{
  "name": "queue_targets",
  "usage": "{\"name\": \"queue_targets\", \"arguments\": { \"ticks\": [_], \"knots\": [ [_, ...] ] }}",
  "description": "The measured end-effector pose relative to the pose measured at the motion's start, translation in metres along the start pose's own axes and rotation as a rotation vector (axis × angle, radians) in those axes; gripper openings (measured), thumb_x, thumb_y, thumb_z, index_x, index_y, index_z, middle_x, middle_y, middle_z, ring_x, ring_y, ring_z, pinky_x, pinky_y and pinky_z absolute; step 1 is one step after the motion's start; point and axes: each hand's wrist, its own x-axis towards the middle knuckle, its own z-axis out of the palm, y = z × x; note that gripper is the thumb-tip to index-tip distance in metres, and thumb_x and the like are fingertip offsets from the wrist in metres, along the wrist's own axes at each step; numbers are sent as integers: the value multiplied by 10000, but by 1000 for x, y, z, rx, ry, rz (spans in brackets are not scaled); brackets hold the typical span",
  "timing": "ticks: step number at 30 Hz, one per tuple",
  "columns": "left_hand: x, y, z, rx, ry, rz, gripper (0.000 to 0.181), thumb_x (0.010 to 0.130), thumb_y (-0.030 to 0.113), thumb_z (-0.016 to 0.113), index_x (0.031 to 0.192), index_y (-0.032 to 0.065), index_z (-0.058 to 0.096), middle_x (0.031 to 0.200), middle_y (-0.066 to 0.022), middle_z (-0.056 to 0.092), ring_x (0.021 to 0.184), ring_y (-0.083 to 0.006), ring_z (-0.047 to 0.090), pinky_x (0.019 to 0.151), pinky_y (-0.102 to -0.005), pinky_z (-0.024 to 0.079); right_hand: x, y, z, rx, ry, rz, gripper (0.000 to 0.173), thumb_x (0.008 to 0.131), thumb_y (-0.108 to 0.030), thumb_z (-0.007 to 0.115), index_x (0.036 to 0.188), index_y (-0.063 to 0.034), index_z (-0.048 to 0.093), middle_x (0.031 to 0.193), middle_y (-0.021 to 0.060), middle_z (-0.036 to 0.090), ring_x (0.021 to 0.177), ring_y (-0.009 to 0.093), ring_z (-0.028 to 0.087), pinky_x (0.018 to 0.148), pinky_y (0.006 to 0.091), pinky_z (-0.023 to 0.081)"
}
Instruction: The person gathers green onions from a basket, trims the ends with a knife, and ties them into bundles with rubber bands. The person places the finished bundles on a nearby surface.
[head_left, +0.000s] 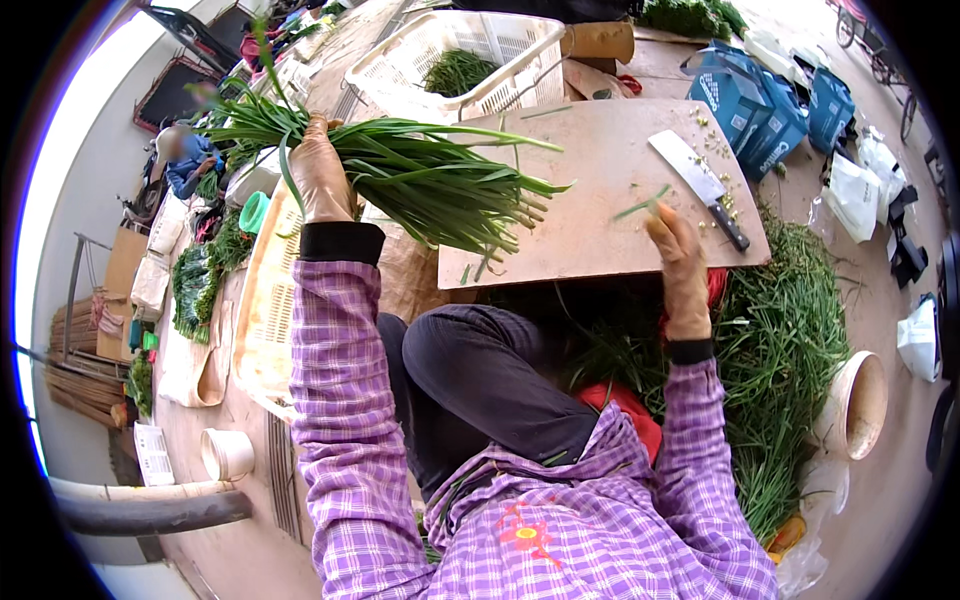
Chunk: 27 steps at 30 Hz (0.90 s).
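Note:
My left hand (322, 169) grips a thick bunch of garlic chives (435, 176) by its leafy part, raised over the left side of a pale board (592, 150). The pale cut-looking stem ends point right, and the leaf tips stick out to the left past my wrist. Above the board's near right edge, my right hand (679, 240) pinches a thin green leaf (637, 204) at its fingertips, slightly blurred. Farther right on the board lies a cleaver (694, 172) with a dark handle, its blade pointing away. Small pale trimmings (724, 180) are scattered around it.
A white plastic basket (517, 82) with some greens stands behind the board. Another basket (262, 315) is at my left. Heaped green trimmings (787, 322) and a tipped bucket (862, 405) lie to my right, blue bags (739, 97) beyond. A person (184, 157) sits far left.

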Motion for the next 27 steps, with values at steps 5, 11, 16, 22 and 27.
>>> {"name": "queue_targets", "arguments": {
  "ticks": [5, 11, 16, 22, 27],
  "knots": [
    [9, -35, 5, 37, -120, 42, 290, 848, 339, 627, 808, 52, 636, 706, -66, 600, 571, -214, 564, 521, -345, 477, 38, -45, 92, 1101, -527, 351, 183, 896, -120, 614, 1019, 6, 662, 991, 81, 683, 896, 124, 626, 751, 250, 518],
    [31, -39, -11, -79, -2, -56, 266, 879, 280, 621, 775, 36, 625, 694, -34, 548, 566, -161, 474, 518, -325, 414, 49, 29, 59, 1244, 45, 450, 126, 858, -108, 665, 949, -20, 677, 868, 40, 662, 733, 96, 570, 652, 202, 425],
    [29, -49, -18, -226, 46, -146, 259, 897, 258, 604, 801, 18, 624, 739, -75, 602, 567, -209, 558, 543, -346, 493, 13, -34, 56, 610, 28, 38, 194, 902, -139, 618, 1056, -25, 644, 943, 26, 663, 877, 104, 585, 723, 224, 476],
    [19, -48, -5, -173, 7, -166, 266, 910, 265, 566, 811, 24, 618, 717, -97, 616, 564, -225, 580, 535, -341, 498, 15, -57, 86, 435, -367, 52, 308, 904, -146, 625, 1184, -20, 599, 904, 27, 656, 810, 109, 586, 760, 223, 483],
    [12, -45, -13, 98, -33, 78, 318, 913, 307, 575, 795, 16, 630, 711, -81, 618, 569, -197, 572, 555, -307, 485, 20, -31, 82, 151, -172, -354, 229, 883, -106, 640, 1099, -31, 647, 925, 79, 700, 820, 97, 619, 721, 231, 494]
  ]
}}
